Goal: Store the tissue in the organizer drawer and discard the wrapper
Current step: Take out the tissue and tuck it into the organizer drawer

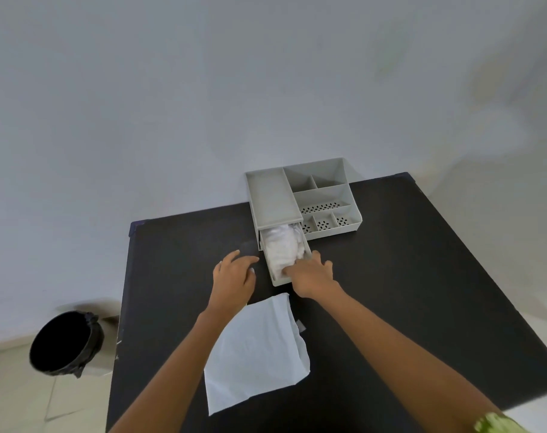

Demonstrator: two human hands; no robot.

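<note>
Neither hand clamps anything: the right hand presses spread fingers on the tissue at the front of the open drawer, and the left hand rests loosely open on the black table just beside it. Tissue fills the drawer of the grey organizer, so storing looks nearly done. Next, I judge, the drawer needs pushing shut, then the flat white wrapper near the forearms goes into the black bin on the floor at left. No writing is readable.

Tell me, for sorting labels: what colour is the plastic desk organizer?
Pale grey plastic desk organizer, seen best in the head view.
</note>
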